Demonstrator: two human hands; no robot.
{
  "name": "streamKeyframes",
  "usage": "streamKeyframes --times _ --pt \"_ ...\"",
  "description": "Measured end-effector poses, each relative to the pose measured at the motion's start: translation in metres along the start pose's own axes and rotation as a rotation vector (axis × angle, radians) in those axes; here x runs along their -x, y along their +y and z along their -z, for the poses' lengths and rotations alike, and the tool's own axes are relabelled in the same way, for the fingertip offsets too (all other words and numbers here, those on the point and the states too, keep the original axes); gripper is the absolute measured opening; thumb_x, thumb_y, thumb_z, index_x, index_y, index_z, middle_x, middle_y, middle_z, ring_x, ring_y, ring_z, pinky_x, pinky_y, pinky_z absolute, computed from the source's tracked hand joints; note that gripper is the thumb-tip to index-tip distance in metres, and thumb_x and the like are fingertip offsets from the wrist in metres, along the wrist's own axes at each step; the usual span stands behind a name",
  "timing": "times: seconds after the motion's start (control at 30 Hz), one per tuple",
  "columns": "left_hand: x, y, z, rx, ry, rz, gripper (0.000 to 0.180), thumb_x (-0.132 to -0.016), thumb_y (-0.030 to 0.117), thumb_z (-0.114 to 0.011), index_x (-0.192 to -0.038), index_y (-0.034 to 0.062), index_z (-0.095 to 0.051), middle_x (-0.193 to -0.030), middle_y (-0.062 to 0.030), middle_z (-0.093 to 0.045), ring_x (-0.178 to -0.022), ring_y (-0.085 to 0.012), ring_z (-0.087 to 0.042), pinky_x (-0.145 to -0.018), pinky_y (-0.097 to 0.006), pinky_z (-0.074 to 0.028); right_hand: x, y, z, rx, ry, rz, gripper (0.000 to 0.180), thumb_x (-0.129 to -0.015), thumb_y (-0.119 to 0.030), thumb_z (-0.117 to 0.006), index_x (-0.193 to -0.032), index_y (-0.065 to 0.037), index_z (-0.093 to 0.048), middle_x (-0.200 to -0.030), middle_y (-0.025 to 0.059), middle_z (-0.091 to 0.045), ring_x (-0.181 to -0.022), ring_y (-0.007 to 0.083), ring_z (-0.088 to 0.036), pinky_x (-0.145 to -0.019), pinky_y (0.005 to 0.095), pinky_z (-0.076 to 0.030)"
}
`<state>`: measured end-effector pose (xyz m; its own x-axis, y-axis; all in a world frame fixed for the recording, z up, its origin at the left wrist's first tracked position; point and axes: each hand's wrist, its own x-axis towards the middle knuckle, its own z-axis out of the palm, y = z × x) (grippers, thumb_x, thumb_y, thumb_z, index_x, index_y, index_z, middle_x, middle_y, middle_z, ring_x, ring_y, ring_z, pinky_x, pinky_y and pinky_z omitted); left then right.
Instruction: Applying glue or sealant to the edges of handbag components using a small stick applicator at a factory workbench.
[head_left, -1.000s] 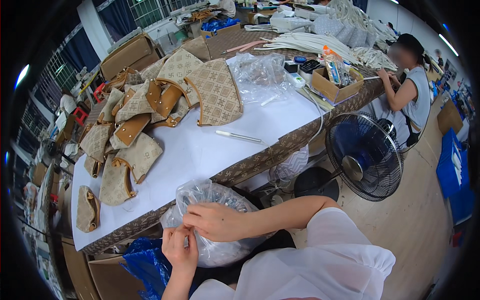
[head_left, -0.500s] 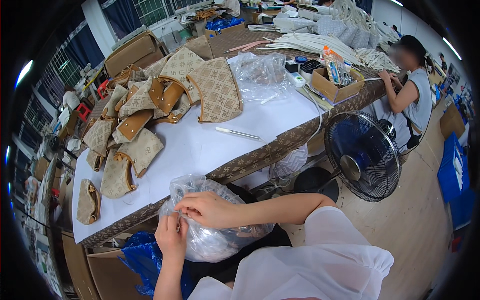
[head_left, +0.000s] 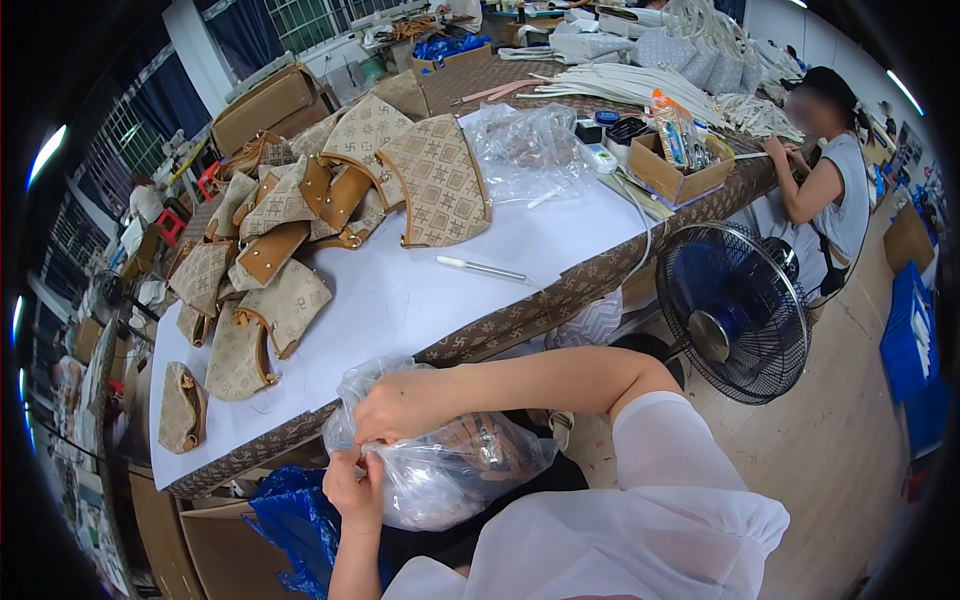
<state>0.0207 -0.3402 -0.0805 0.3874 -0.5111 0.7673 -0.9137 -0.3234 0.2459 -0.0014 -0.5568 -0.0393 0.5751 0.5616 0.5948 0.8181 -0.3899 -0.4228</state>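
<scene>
A clear plastic bag (head_left: 430,495) rests on my lap below the table's edge, with brown and shiny contents showing through its right side. My left hand (head_left: 354,488) pinches the bag's gathered plastic at its left side. Just above it, my right hand (head_left: 402,408) is closed on the same plastic, its knuckles up and its fingertips partly hidden. The two hands nearly touch. On the table beyond lies a heap of beige patterned bag pieces with brown trim (head_left: 290,225). One small beige piece (head_left: 180,408) sits apart near the left corner.
A pen-like tool (head_left: 482,268) lies on the white sheet (head_left: 385,300). Behind are crumpled clear plastic (head_left: 520,150), a cardboard box of supplies (head_left: 682,180) and white straps (head_left: 620,88). A fan (head_left: 730,310) stands at right, near a co-worker (head_left: 825,190). Blue plastic (head_left: 300,530) hangs at lower left.
My right hand has turned knuckles-up and moved slightly down, its forearm rising. The bag's right side is more exposed, showing the brown contents. My left hand stays at the plastic.
</scene>
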Motion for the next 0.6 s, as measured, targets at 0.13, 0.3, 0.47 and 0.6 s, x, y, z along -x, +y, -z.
streamKeyframes --times 0.13,0.3,0.47,0.6 --pt "0.0 0.004 0.0 0.026 -0.045 0.156 0.017 -0.078 0.002 -0.07 -0.086 0.0005 -0.055 -0.071 -0.0113 -0.055 -0.062 -0.0288 -0.057 -0.056 -0.036 -0.045 0.005 0.0 -0.009 0.265 0.122 0.15 0.012 -0.077 -0.009 -0.064 -0.087 -0.002 -0.062 -0.08 0.0077 -0.055 -0.065 0.021 -0.062 -0.053 0.0337 -0.049" --pt "-0.019 0.015 0.008 -0.094 -0.111 0.171 0.018 -0.079 0.006 -0.07 -0.081 0.0027 -0.053 -0.069 -0.0087 -0.051 -0.065 -0.0277 -0.053 -0.061 -0.037 -0.041 0.009 -0.008 -0.008 0.48 0.089 0.153 0.013 -0.076 -0.014 -0.066 -0.08 -0.005 -0.057 -0.08 0.0059 -0.053 -0.065 0.0207 -0.063 -0.055 0.0332 -0.051" --pt "-0.025 0.016 0.018 -0.258 -0.178 0.017 0.021 -0.082 0.016 -0.072 -0.078 0.0065 -0.054 -0.069 -0.0053 -0.049 -0.065 -0.0255 -0.05 -0.065 -0.039 -0.036 0.006 -0.023 -0.006 0.529 0.111 0.153 0.013 -0.076 -0.013 -0.064 -0.078 -0.004 -0.056 -0.076 0.0053 -0.047 -0.061 0.0178 -0.056 -0.052 0.0297 -0.048" --pt "-0.027 0.016 0.024 -0.254 -0.197 0.025 0.022 -0.082 0.017 -0.073 -0.077 0.0075 -0.054 -0.068 -0.0048 -0.049 -0.065 -0.0249 -0.049 -0.066 -0.039 -0.035 0.003 -0.028 -0.011 0.501 0.118 0.078 0.013 -0.075 -0.013 -0.064 -0.079 -0.004 -0.056 -0.078 0.0051 -0.048 -0.066 0.0172 -0.056 -0.051 0.0281 -0.047"
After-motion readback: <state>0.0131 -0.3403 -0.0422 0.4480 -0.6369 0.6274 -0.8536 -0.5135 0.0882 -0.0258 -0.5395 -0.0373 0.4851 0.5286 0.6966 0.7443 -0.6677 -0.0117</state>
